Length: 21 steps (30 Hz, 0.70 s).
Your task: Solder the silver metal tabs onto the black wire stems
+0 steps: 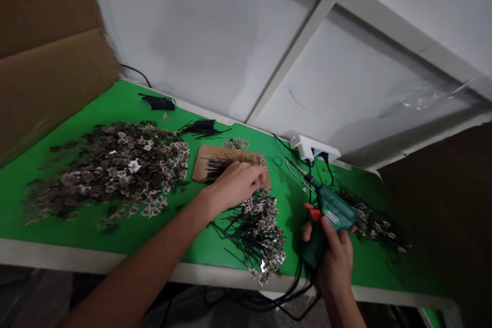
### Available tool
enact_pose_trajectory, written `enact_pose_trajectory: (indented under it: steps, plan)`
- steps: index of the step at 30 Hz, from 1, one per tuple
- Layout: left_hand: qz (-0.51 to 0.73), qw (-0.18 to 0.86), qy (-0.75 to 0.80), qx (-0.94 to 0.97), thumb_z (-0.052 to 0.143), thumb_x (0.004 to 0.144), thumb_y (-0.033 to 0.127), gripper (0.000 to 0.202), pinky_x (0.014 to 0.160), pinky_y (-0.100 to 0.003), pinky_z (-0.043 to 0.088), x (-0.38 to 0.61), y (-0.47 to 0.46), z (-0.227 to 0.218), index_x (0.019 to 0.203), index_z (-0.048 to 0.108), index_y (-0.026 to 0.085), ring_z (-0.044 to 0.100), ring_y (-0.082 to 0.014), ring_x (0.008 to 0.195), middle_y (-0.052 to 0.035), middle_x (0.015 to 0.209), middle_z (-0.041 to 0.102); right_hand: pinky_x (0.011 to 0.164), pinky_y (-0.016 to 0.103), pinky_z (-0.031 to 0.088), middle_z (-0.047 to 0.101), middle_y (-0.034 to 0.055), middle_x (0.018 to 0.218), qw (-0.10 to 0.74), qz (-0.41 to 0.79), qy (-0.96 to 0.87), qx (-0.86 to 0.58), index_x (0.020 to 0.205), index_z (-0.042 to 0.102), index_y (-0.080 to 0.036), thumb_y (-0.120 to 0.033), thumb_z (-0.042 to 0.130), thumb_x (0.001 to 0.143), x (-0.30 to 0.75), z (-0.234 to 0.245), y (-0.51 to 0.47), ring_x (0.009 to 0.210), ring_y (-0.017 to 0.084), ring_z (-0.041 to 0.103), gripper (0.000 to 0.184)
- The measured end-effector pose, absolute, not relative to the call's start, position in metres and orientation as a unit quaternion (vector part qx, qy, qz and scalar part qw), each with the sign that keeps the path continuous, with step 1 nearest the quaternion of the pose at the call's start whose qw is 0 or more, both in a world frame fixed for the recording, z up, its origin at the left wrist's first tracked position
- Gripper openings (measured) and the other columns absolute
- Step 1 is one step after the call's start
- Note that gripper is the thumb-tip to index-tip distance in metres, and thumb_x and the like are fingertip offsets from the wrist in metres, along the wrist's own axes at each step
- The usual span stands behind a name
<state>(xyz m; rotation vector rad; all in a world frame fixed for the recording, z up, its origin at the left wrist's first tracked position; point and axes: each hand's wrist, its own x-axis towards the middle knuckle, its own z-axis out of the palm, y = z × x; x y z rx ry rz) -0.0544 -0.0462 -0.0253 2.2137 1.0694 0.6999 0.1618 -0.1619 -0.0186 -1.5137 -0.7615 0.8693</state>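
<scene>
My right hand (333, 253) grips the handle of a green soldering gun (331, 210) with a red trigger, its thin metal tip pointing up and left over the green table (115, 113). My left hand (238, 180) reaches forward with fingers curled down onto a brown cardboard piece (215, 156) that carries black wires and small metal parts. Whether the fingers pinch anything is hidden. Just below that hand lies a heap of black wires with silvery metal ends (258, 233).
A large pile of small silvery parts (111, 169) covers the left of the table. Black wire bundles (202, 126) lie at the back edge. A white power strip (313, 149) sits by the wall. More parts (374, 223) lie at the right. Cables hang over the front edge.
</scene>
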Motion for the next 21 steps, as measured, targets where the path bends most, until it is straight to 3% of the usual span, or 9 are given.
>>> enact_pose_trajectory:
  steps: [4, 9, 14, 18, 21]
  plan:
    - [0.241, 0.316, 0.39, 0.831, 0.062, 0.085, 0.006, 0.017, 0.074, -0.026, 0.049, -0.057, -0.047, -0.024, 0.093, 0.07, 0.019, 0.072, -0.0166, 0.079, 0.0004, 0.081, 0.077, 0.04, 0.02, 0.028, 0.059, -0.001, 0.055, 0.577, 0.378, -0.33, -0.645, 0.106, 0.071, -0.012, -0.049, 0.076, 0.081, 0.163, -0.019, -0.163, 0.045, 0.01, 0.04, 0.045]
    - [0.255, 0.337, 0.378, 0.824, 0.058, 0.086, 0.004, 0.023, 0.076, -0.024, 0.05, -0.065, -0.045, -0.018, 0.094, 0.072, 0.02, 0.071, -0.0163, 0.086, -0.0015, 0.091, 0.078, 0.038, 0.021, 0.029, 0.059, -0.0005, 0.056, 0.577, 0.372, -0.347, -0.639, 0.101, 0.07, -0.014, -0.051, 0.078, 0.077, 0.165, -0.023, -0.161, 0.047, 0.012, 0.045, 0.044]
    - [0.242, 0.24, 0.495, 0.799, 0.056, 0.091, 0.013, 0.023, 0.083, -0.032, 0.051, -0.09, -0.039, -0.004, 0.102, 0.074, 0.022, 0.07, -0.022, 0.095, -0.0046, 0.103, 0.077, 0.038, 0.021, 0.031, 0.061, -0.0005, 0.057, 0.575, 0.372, -0.364, -0.632, 0.096, 0.067, -0.018, -0.049, 0.079, 0.076, 0.161, -0.02, -0.163, 0.045, 0.012, 0.044, 0.039]
    - [0.148, 0.18, 0.524, 0.819, 0.072, 0.081, 0.018, 0.02, 0.089, -0.039, 0.051, -0.11, -0.037, -0.001, 0.1, 0.077, 0.022, 0.069, -0.0296, 0.103, -0.0084, 0.107, 0.076, 0.037, 0.02, 0.028, 0.058, -0.0019, 0.051, 0.569, 0.371, -0.37, -0.634, 0.093, 0.067, -0.018, -0.05, 0.079, 0.077, 0.159, -0.017, -0.165, 0.042, 0.01, 0.04, 0.038]
    - [0.128, 0.175, 0.523, 0.824, 0.071, 0.079, 0.014, 0.018, 0.088, -0.038, 0.052, -0.117, -0.034, -0.004, 0.093, 0.079, 0.023, 0.07, -0.0295, 0.102, -0.0079, 0.105, 0.077, 0.037, 0.019, 0.028, 0.059, -0.0017, 0.051, 0.567, 0.37, -0.37, -0.636, 0.092, 0.066, -0.018, -0.051, 0.078, 0.078, 0.159, -0.018, -0.165, 0.041, 0.01, 0.04, 0.038]
